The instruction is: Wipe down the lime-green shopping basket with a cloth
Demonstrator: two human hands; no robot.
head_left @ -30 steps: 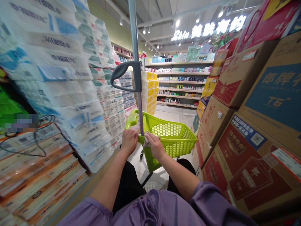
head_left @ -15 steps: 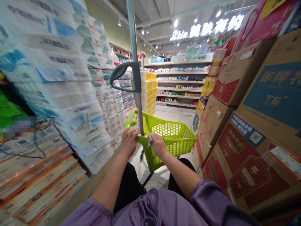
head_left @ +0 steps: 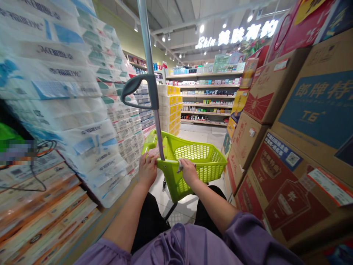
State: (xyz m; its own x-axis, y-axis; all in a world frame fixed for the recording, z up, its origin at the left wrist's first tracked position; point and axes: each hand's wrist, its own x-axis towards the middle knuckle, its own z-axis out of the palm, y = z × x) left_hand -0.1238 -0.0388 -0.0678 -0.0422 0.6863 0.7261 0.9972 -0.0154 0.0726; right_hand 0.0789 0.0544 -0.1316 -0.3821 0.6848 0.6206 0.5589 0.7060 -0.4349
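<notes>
A lime-green plastic shopping cart (head_left: 173, 177) stands between my knees, its slotted basket pointing away to the right. A metal pole (head_left: 156, 129) with a grey looped handle (head_left: 131, 88) rises from its near rim. Left of the pole, my left hand (head_left: 148, 168) is closed over the cart's rim, fingers curled to the inside. To the right of the pole, my right hand (head_left: 189, 173) holds a crumpled, pale cloth or tissue (head_left: 180, 165) against the near rim. Part of the cloth is hidden under the fingers.
Stacked tissue packs (head_left: 93, 143) line the left side, with orange-and-white packs (head_left: 52, 217) and a black cable (head_left: 41, 176) nearer me. Cardboard cartons (head_left: 286, 184) are piled close on the right. Ahead, a tiled aisle leads to shelves (head_left: 206, 86) of small products.
My right hand has slid rightward along the rim with the cloth, farther from the pole. My left hand stays on the rim. The view has shifted slightly.
</notes>
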